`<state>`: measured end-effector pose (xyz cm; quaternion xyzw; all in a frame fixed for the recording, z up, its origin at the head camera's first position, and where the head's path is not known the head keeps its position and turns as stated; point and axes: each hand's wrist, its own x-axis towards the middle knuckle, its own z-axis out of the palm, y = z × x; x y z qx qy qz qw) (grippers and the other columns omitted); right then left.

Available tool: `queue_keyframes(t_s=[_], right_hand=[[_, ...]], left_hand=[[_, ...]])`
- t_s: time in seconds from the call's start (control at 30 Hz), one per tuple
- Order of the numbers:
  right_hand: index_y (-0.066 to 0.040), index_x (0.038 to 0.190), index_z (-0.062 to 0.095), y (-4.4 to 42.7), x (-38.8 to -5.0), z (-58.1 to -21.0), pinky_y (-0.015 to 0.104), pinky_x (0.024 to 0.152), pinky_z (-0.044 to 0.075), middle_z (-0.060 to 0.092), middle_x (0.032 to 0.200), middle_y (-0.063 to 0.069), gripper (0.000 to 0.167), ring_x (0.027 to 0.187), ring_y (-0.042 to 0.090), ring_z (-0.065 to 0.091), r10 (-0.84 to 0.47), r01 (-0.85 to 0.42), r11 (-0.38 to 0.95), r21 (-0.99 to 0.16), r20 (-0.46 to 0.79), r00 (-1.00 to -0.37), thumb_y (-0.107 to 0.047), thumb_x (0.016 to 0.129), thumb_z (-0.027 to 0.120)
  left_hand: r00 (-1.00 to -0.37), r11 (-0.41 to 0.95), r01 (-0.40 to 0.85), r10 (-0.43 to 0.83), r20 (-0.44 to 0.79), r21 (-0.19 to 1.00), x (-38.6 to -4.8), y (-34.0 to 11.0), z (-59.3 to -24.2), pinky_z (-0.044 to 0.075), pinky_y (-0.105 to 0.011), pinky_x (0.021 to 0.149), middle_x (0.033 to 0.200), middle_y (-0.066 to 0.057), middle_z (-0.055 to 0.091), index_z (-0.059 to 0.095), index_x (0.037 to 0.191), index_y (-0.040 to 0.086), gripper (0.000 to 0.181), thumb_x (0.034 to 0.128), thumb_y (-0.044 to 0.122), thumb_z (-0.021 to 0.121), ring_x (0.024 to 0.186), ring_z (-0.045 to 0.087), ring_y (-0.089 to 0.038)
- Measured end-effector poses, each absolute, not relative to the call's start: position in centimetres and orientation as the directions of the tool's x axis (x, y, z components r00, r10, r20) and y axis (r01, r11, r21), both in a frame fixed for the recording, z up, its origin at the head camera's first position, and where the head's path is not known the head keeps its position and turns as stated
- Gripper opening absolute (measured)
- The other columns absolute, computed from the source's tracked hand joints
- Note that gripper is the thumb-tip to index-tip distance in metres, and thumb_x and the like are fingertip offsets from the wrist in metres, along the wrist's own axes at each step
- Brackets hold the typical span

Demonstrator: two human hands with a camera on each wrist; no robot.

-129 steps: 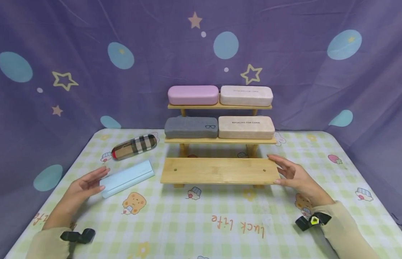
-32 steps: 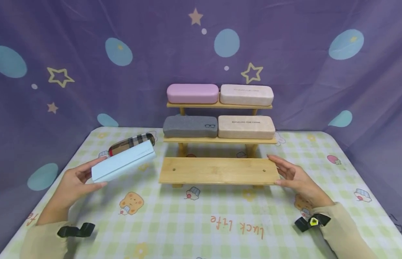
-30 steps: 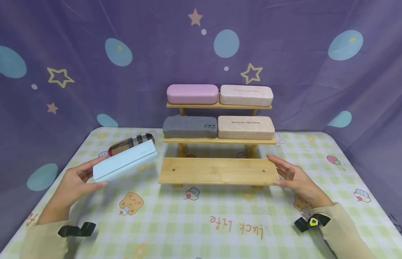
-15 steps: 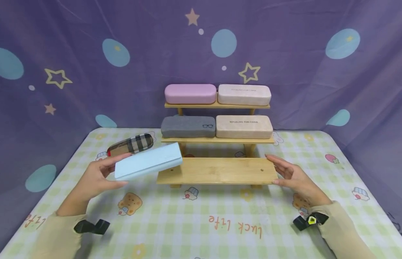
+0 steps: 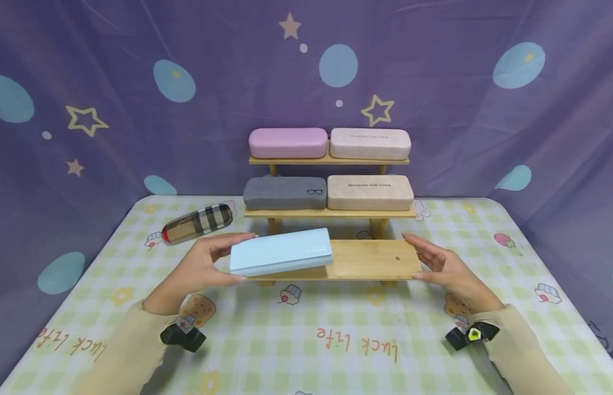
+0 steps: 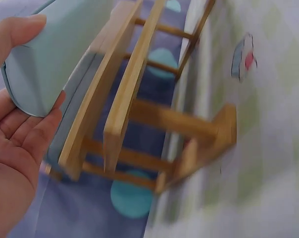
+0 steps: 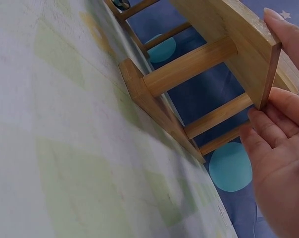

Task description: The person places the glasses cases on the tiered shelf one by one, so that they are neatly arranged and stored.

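Note:
A light blue glasses case [image 5: 281, 252] hangs over the left half of the lowest board of a three-tier wooden display stand [image 5: 367, 259], its right end slightly raised. My left hand [image 5: 195, 269] grips the case by its left end, thumb on the near side and fingers on the far side. In the left wrist view, the case [image 6: 53, 54] appears apart from the boards. My right hand [image 5: 446, 269] pinches the right end of that lowest board; the right wrist view shows the fingers [image 7: 273, 121] against the board's end.
Pink [image 5: 288, 143] and whitish [image 5: 370, 144] cases fill the top tier. Grey [image 5: 285, 193] and beige [image 5: 370, 193] cases stand on the middle one. A plaid case [image 5: 197, 223] with a red end lies at the back left of the checked tablecloth [image 5: 266, 351]. A purple curtain [image 5: 227, 82] hangs behind.
My left hand has taken hold of the light blue case, lifted it from the tablecloth and carried it right over the lowest board. My right hand has stayed at the board's end.

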<state>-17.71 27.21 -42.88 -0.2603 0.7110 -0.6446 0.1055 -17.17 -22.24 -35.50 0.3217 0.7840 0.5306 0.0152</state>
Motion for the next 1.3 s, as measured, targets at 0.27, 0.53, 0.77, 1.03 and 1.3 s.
queue_keyframes(t_s=[0.27,0.53,0.77,1.03,1.3], right_hand=[[0.0,0.148,0.026,27.4,-17.7,-42.9,0.012,0.106,0.029,0.025,0.155,0.006,0.07,0.136,0.0,0.029,-0.51,-0.233,0.03,-0.972,0.185,-0.84,0.01,0.086,0.059],[-0.003,0.149,0.025,27.6,-17.5,-42.6,0.011,0.105,0.029,0.022,0.156,0.007,0.07,0.136,0.0,0.029,-0.505,-0.197,0.047,-0.979,0.147,-0.851,0.008,0.088,0.058],[-0.003,0.149,0.024,27.5,-17.6,-42.6,0.013,0.105,0.031,0.02,0.157,0.007,0.072,0.135,0.0,0.03,-0.506,-0.187,0.033,-0.982,0.145,-0.85,0.008,0.087,0.058],[0.0,0.148,0.024,27.2,-18.0,-42.8,0.02,0.099,0.042,0.034,0.151,0.0,0.073,0.131,0.006,0.039,-0.531,-0.148,-0.055,-0.987,0.155,-0.833,0.013,0.085,0.057],[0.002,0.148,0.025,27.3,-18.1,-43.0,0.024,0.088,0.05,0.039,0.147,0.0,0.077,0.121,0.009,0.048,-0.532,-0.148,-0.077,-0.986,0.166,-0.83,0.017,0.081,0.059]], left_hand=[[-0.753,0.228,0.504,0.588,0.295,0.833,-18.4,-17.8,-34.9,0.048,-0.027,0.095,0.129,-0.013,0.058,0.057,0.131,0.005,0.07,0.0671,0.005,0.085,0.116,0.055,-0.013],[-0.745,0.23,0.48,0.617,0.254,0.847,-19.6,-14.0,-35.1,0.049,-0.028,0.094,0.13,-0.006,0.058,0.057,0.132,0.012,0.07,0.0673,0.012,0.085,0.115,0.056,-0.017],[-0.734,0.239,0.476,0.638,0.232,0.846,-20.1,-10.8,-35.8,0.044,-0.027,0.1,0.134,-0.001,0.055,0.057,0.132,0.013,0.069,0.0685,0.016,0.085,0.124,0.049,-0.014],[-0.724,0.196,0.43,0.659,0.207,0.881,-20.2,-8.2,-36.3,0.052,-0.027,0.088,0.129,-0.007,0.058,0.057,0.13,0.005,0.07,0.0657,0.008,0.086,0.111,0.059,-0.015],[-0.715,0.226,0.445,0.672,0.192,0.867,-20.4,-6.7,-36.5,0.055,-0.026,0.078,0.125,-0.007,0.061,0.058,0.129,0.006,0.069,0.0665,0.012,0.086,0.099,0.063,-0.013]])
